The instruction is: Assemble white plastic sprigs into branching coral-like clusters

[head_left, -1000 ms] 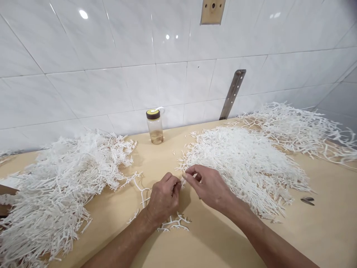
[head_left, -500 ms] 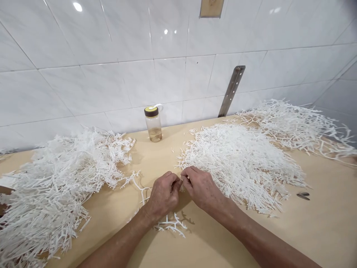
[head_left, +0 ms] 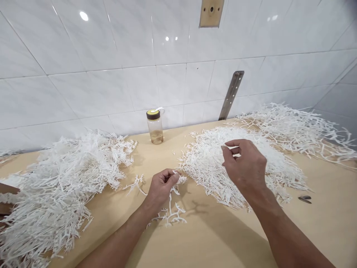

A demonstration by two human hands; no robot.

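My left hand (head_left: 163, 184) pinches a white, branching plastic sprue (head_left: 173, 214) between thumb and fingertips. Its forked twigs hang below the hand over the table, and part of it is covered by the palm. To the left of that hand, another white twiggy stretch (head_left: 136, 182) shows; whether it belongs to the same sprue I cannot tell. My right hand (head_left: 245, 162) hovers above a broad heap of small, thin white plastic pieces (head_left: 206, 175). Its thumb and forefinger are slightly apart, and nothing shows between them.
A large tangle of white branched sprues (head_left: 69, 175) covers the table's left side. More long white branches (head_left: 301, 126) lie at the back right. A drink bottle (head_left: 155, 128) stands near the tiled wall. Small dark snips (head_left: 305, 199) lie right of the heap. A metal bracket (head_left: 232, 95) leans there.
My two hands were together over the sprue. The right one has moved away to the right and up over the heap, its fingers parting; the left keeps its hold. The view tilted slightly upward.
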